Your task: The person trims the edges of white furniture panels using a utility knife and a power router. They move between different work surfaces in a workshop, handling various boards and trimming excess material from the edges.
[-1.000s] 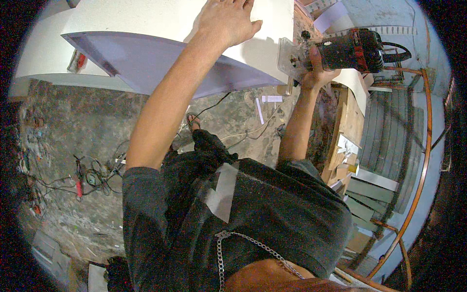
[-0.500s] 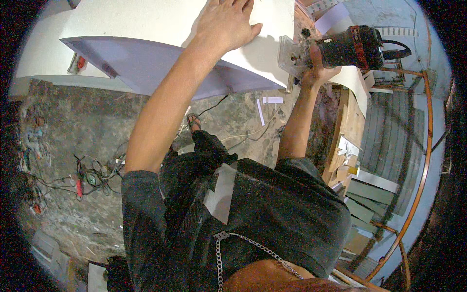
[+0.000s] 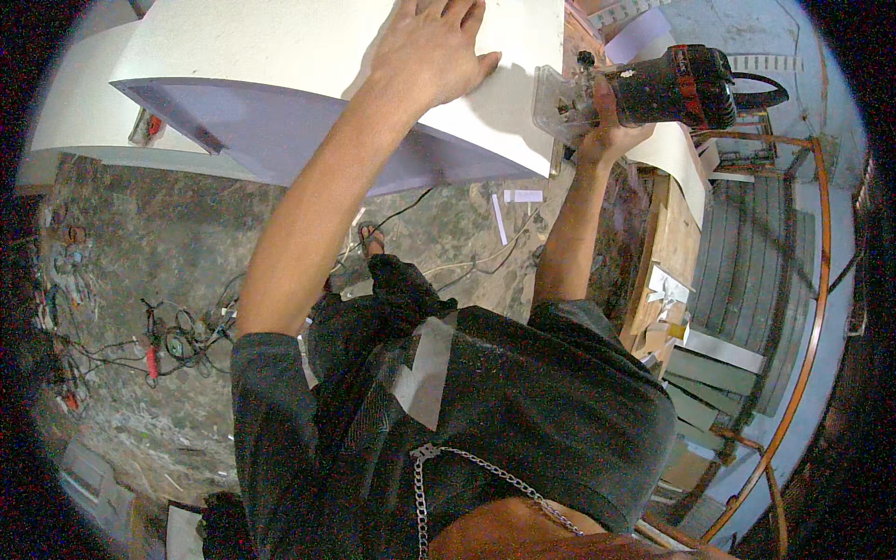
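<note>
My left hand [image 3: 431, 54] lies flat with its fingers spread on a large white panel [image 3: 252, 42], and the fingertips run out at the top edge. A lilac sheet or underside [image 3: 289, 135] shows along the panel's near edge. At the panel's right end, my right hand [image 3: 611, 133] is wrapped round a black and red trim router [image 3: 670, 89]. The router is tilted on its side, its clear base plate [image 3: 558, 105] against the panel's edge. Its cutter is hidden from me.
Tangled cables [image 3: 182, 341] lie on the stained floor at left, and another cable runs beneath the panel. Lilac offcuts [image 3: 523, 196] lie below. A wooden bench [image 3: 653, 252], stacked grey boards [image 3: 737, 280] and a copper-coloured pipe frame [image 3: 819, 271] stand at right.
The panel's near edge sits slightly lower in the view, toward me. The router has shifted a little up and its body is tilted slightly differently. Both hands keep their hold.
</note>
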Tool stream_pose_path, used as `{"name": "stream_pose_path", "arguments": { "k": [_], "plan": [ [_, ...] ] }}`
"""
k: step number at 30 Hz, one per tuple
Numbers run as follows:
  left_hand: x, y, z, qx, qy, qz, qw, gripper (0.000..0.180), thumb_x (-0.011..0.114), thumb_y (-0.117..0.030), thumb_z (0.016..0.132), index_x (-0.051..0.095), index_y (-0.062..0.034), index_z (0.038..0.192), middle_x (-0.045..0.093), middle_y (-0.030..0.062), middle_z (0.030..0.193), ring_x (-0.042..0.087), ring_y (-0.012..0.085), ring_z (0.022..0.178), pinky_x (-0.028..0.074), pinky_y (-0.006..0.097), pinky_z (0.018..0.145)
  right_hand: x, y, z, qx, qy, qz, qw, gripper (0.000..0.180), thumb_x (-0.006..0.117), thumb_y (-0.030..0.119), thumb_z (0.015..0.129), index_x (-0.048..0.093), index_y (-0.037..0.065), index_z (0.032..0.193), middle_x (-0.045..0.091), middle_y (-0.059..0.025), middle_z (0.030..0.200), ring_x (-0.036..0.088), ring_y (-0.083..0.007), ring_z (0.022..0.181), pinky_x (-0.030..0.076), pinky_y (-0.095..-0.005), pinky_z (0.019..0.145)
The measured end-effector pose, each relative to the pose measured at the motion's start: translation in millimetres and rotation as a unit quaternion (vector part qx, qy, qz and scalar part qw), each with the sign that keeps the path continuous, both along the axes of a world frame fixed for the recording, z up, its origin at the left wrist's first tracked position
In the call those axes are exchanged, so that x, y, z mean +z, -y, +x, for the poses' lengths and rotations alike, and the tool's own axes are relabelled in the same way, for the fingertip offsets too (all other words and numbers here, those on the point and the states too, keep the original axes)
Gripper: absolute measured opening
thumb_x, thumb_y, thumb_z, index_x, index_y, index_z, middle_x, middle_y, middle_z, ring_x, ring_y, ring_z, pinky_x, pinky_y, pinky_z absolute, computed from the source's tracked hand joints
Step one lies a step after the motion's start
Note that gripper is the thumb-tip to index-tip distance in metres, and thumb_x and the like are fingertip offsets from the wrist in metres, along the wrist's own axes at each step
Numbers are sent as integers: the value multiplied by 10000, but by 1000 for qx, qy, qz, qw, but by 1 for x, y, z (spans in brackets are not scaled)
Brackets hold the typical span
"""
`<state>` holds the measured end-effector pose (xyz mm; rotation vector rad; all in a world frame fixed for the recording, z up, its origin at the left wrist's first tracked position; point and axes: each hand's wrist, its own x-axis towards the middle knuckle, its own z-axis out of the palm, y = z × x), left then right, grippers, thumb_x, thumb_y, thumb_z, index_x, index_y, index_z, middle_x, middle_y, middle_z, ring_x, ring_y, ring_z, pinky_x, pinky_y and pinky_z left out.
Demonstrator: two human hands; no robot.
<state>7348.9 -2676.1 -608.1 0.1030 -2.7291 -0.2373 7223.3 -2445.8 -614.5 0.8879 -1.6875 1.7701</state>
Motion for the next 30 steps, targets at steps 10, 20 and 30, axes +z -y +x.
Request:
{"name": "stream_pose_path", "arguments": {
  "k": [10,20,30],
  "plan": [
    [6,3,-7,-5,25,9,1000,698,325,-495,1052,373,21,1519,373,187,1583,282,328,1498,142,530,1247,7,4,-11,51,16,-15,998,453,861,14,731,611,-10,1109,665,-82,1033,663,-192,890,597,-326,795],
    [-9,1,-5,-1,13,8,1000,697,291,-491,1060,360,24,1525,357,189,1591,279,335,1498,131,533,1248,-1,16,-6,27,22,-61,998,456,870,2,714,622,-1,1096,670,-67,996,669,-194,873,615,-332,778],
    [-9,1,-10,-13,-30,-5,999,683,436,-476,1026,424,36,1478,456,219,1502,376,368,1426,238,530,1207,5,18,-24,8,9,-28,1000,428,859,40,732,613,-9,1079,664,-68,971,675,-195,839,623,-344,733]
  ]
}}
